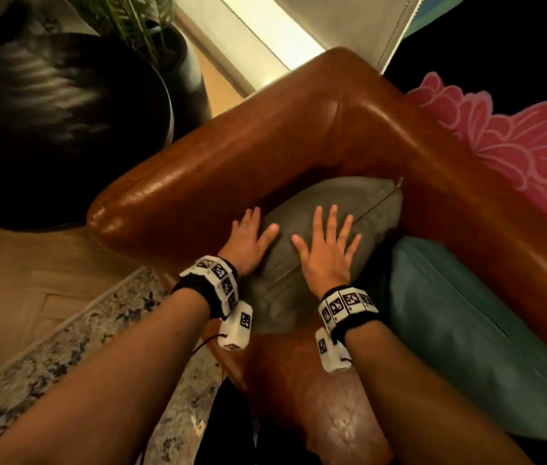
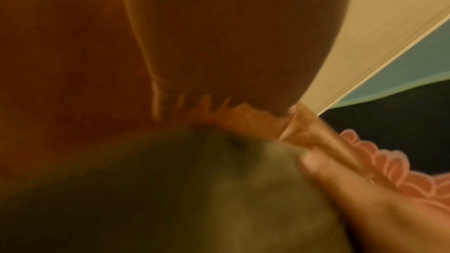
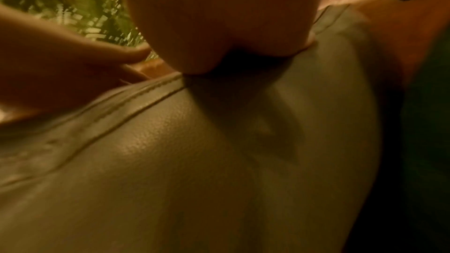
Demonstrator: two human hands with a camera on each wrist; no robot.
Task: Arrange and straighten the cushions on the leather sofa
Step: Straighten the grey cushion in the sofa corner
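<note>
An olive-grey leather cushion leans in the corner of the brown leather sofa, between armrest and backrest. My left hand lies flat with straight fingers on the cushion's left edge, against the armrest. Spread wide, my right hand presses flat on the cushion's face beside its seam. A teal cushion lies to the right on the seat, its near corner touching the olive one. The wrist views are blurred and show only palm, cushion and sofa leather.
A large dark round pot with a green plant stands left of the armrest. A speckled rug covers wooden floor at the lower left. A pink flower-shaped mat lies behind the backrest.
</note>
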